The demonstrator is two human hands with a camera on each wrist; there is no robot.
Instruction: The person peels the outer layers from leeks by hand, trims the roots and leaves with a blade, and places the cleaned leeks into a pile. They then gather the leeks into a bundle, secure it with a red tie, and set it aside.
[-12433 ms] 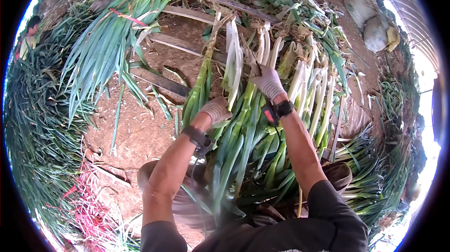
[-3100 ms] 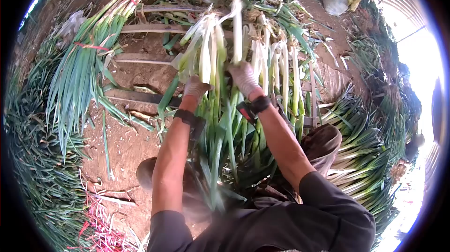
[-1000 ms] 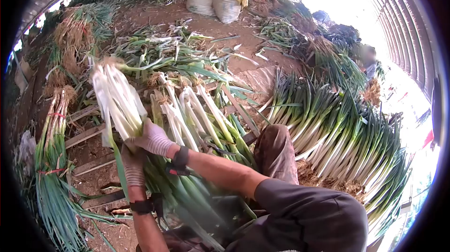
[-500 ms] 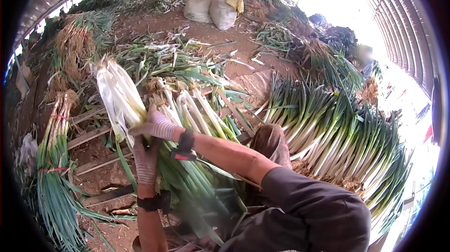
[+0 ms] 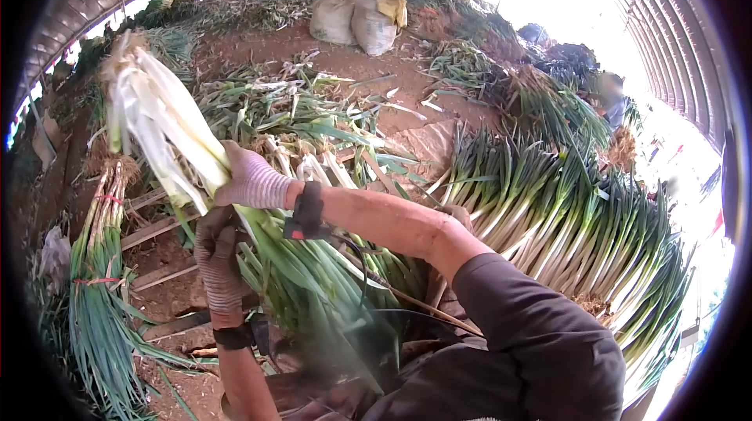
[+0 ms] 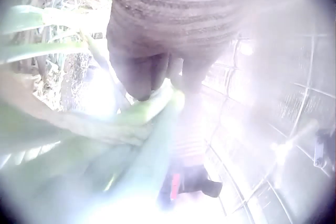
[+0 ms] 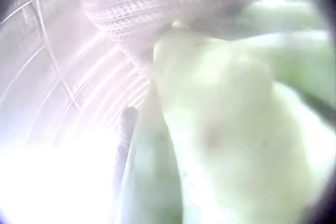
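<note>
A thick bunch of green onions (image 5: pixel 176 119) slants across the head view, white stalks and roots to the upper left, green leaves trailing toward the lap. Round the stalks where white turns green, my gloved right hand (image 5: pixel 254 178) grips from above. Just below it, my gloved left hand (image 5: pixel 219 256) holds the bunch from the left side, fingers bent against it. The left wrist view shows that glove (image 6: pixel 168 19) over blurred leaves (image 6: pixel 142 129). Pale stalks (image 7: pixel 226 113) fill much of the right wrist view, beneath the striped glove (image 7: pixel 168 3).
A tied bunch of green onions (image 5: pixel 102 288) lies at left beside wooden slats (image 5: pixel 160 229). Loose onions (image 5: pixel 313 166) lie behind my right forearm. A long row of onions (image 5: pixel 548 225) spreads at right. Two sacks (image 5: pixel 372 25) stand farther back, beyond scattered trimmings (image 5: pixel 290 96).
Over the last second both hands stay on the bunch. Its root end has swung up and to the left, and the right hand has risen with it. Earlier, the head view faced more downward.
</note>
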